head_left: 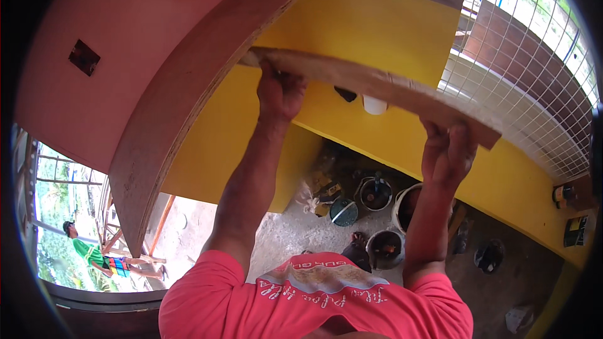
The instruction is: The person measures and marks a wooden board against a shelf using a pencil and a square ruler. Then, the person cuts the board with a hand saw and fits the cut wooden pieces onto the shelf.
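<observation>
Board (383, 90) is spanning between left hand (281, 95) and right hand (447, 154) — fingers (460, 138) are gripping it well apart, likely balancing its length.

a building site, judging by the clustered buckets (343, 213), rough floor (301, 232) and wire mesh (534, 63).

Buckets (345, 213) on flr (281, 233), plank (377, 85) abv
</observation>
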{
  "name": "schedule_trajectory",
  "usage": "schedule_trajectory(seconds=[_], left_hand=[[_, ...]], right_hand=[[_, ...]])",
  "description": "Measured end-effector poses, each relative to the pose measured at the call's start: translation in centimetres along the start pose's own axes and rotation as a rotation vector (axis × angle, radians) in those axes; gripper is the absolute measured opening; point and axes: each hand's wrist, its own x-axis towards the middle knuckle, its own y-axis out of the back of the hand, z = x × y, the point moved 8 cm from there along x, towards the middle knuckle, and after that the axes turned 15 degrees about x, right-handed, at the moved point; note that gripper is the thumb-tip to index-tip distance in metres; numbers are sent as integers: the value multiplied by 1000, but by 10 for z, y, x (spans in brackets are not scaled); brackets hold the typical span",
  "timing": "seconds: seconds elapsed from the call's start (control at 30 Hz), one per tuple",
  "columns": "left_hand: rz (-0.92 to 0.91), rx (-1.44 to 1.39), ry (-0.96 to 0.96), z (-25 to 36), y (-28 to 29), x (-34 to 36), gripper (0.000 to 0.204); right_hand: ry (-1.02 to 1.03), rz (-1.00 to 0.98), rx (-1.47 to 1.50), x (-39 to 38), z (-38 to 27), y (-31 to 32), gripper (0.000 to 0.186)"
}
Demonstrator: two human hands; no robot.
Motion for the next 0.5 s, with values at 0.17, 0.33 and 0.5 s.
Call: schedule_trajectory(seconds=[0.17, 0.33, 0.5], left_hand=[[-252, 63, -151, 49, -22, 38, 25], [-215, 124, -141, 79, -9, 59, 23], [-333, 158, -183, 106, 4, 64, 21]], right_hand=[[-99, -136, 137, 45, 37, -24, 37], [-202, -163, 206, 49, 84, -28, 34], [-344, -117, 180, 33, 120, -46, 33]])
